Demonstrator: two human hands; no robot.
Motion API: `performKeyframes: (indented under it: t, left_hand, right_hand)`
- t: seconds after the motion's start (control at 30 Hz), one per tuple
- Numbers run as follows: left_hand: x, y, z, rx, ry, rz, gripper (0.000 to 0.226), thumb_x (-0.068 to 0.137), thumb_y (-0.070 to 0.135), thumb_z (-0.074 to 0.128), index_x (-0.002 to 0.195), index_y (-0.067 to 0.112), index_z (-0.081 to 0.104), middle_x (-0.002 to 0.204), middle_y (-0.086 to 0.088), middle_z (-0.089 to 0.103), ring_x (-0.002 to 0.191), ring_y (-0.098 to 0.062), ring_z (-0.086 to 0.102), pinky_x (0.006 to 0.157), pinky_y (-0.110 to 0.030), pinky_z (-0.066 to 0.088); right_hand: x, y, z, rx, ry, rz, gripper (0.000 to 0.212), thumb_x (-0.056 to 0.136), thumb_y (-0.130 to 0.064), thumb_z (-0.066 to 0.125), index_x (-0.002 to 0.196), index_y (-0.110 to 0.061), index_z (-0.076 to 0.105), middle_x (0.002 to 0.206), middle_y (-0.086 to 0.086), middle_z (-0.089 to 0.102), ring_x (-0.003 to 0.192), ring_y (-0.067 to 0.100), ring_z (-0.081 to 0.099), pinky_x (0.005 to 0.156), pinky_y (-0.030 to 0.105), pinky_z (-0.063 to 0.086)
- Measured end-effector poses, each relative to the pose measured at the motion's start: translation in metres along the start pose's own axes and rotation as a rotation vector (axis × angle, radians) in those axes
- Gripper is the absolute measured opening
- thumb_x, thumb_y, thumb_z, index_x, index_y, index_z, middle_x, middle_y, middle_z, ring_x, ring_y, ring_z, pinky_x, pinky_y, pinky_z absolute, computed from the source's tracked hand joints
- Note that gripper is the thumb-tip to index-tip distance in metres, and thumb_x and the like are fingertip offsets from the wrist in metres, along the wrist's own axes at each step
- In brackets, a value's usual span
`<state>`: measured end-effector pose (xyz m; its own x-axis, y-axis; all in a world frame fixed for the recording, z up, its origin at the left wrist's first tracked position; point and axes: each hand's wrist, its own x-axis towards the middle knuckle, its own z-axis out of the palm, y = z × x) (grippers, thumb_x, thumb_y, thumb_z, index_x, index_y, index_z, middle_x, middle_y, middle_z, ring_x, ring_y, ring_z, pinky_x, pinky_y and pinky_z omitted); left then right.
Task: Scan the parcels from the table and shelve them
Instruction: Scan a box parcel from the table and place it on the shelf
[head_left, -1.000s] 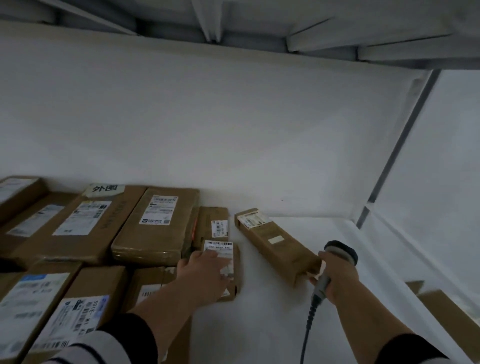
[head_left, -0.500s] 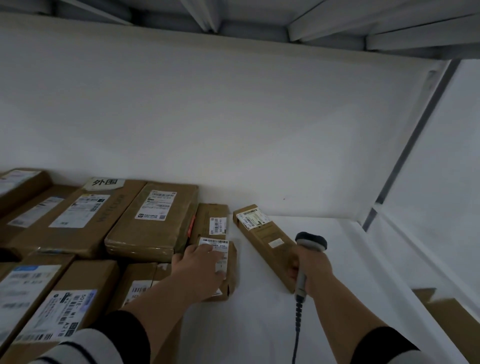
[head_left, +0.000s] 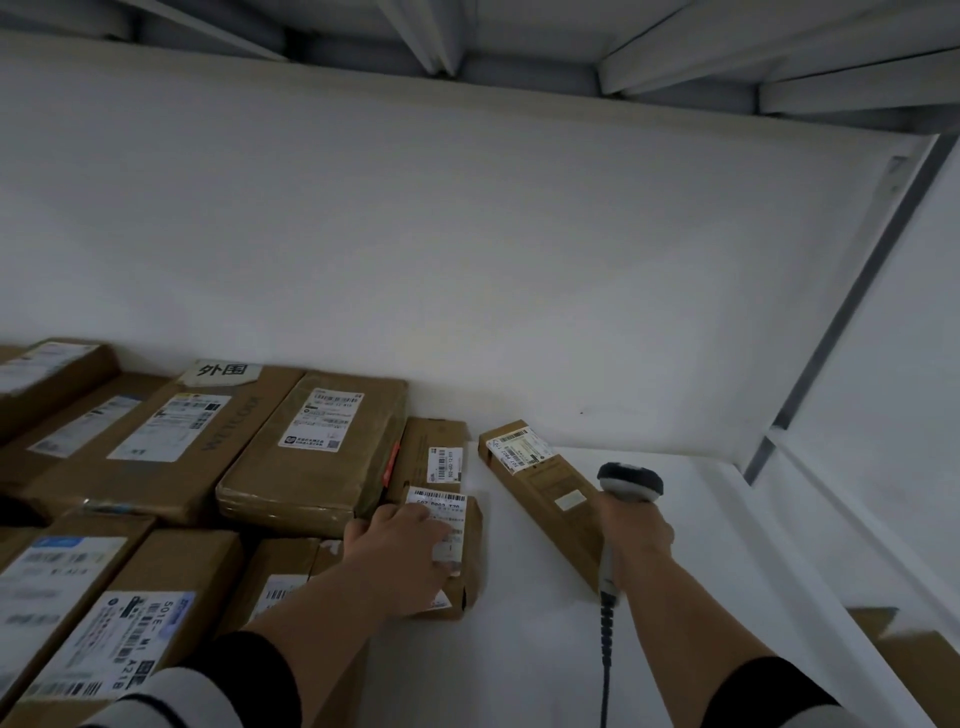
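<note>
My left hand (head_left: 402, 556) lies flat on a small brown parcel (head_left: 465, 540) with a white barcode label, which rests on the white shelf (head_left: 524, 623). My right hand (head_left: 631, 535) grips a grey barcode scanner (head_left: 626, 486) whose dark head points toward the back wall; its coiled cable (head_left: 605, 649) hangs down. A long narrow brown parcel (head_left: 545, 483) lies diagonally on the shelf just left of the scanner, partly behind my right hand. Another small labelled parcel (head_left: 434, 454) sits behind the one under my left hand.
Several brown cardboard parcels (head_left: 317, 447) with white labels fill the shelf's left side, one tagged with a handwritten white sign (head_left: 221, 371). A white back wall and a grey upright post (head_left: 841, 332) bound the shelf. A cardboard piece (head_left: 914, 654) shows at lower right.
My right hand with the scanner has shifted left, closer to the long narrow parcel, and now overlaps its near end. My left hand stays on the small parcel.
</note>
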<state>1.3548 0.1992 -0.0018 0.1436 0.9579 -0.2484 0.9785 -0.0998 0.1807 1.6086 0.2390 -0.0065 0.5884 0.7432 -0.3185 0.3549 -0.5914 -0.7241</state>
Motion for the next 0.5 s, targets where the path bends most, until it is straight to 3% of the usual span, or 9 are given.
performKeyframes:
  t: [0.07, 0.17, 0.27, 0.33, 0.5]
  left_hand:
    - [0.000, -0.001, -0.002, 0.012, -0.003, 0.010, 0.055, 0.093, 0.059, 0.042, 0.145, 0.047, 0.033, 0.158, 0.016, 0.018, 0.146, -0.017, 0.012, 0.115, -0.049, 0.011]
    - [-0.001, -0.003, -0.003, 0.019, -0.011, 0.028, 0.054, 0.093, 0.057, 0.041, 0.145, 0.048, 0.032, 0.158, 0.016, 0.017, 0.146, -0.017, 0.012, 0.114, -0.049, 0.012]
    - [-0.002, -0.005, -0.003, 0.008, -0.010, 0.042, 0.052, 0.093, 0.054, 0.040, 0.144, 0.049, 0.032, 0.158, 0.017, 0.018, 0.146, -0.016, 0.013, 0.113, -0.051, 0.012]
    - [-0.003, -0.006, -0.001, 0.014, -0.011, 0.044, 0.052, 0.094, 0.053, 0.039, 0.145, 0.049, 0.031, 0.158, 0.017, 0.016, 0.146, -0.016, 0.012, 0.114, -0.052, 0.011]
    - [-0.001, -0.007, -0.001, 0.035, -0.052, 0.051, 0.052, 0.095, 0.052, 0.038, 0.146, 0.048, 0.029, 0.159, 0.016, 0.014, 0.147, -0.016, 0.010, 0.114, -0.053, 0.008]
  right_hand:
    - [0.001, 0.001, 0.002, 0.031, -0.030, 0.016, 0.029, 0.095, -0.035, 0.056, 0.106, -0.008, 0.061, 0.109, 0.014, 0.068, 0.102, 0.028, 0.061, 0.092, 0.037, 0.045]
    - [0.000, -0.001, 0.000, -0.013, -0.032, -0.006, 0.026, 0.094, -0.037, 0.055, 0.085, -0.013, 0.059, 0.086, 0.007, 0.064, 0.096, 0.025, 0.063, 0.098, 0.040, 0.048]
    - [0.004, 0.000, 0.002, 0.182, -0.090, -0.080, 0.020, 0.087, -0.030, 0.069, 0.072, -0.023, 0.058, 0.074, -0.002, 0.062, 0.073, 0.019, 0.062, 0.075, 0.037, 0.057]
    - [0.004, 0.002, 0.001, 0.238, -0.101, -0.128, 0.020, 0.085, -0.027, 0.073, 0.074, -0.025, 0.057, 0.076, -0.003, 0.063, 0.067, 0.014, 0.060, 0.062, 0.030, 0.052]
    - [0.013, -0.001, -0.002, 0.214, -0.120, -0.144, 0.018, 0.085, -0.030, 0.073, 0.077, -0.025, 0.058, 0.081, -0.001, 0.065, 0.073, 0.017, 0.061, 0.082, 0.039, 0.056]
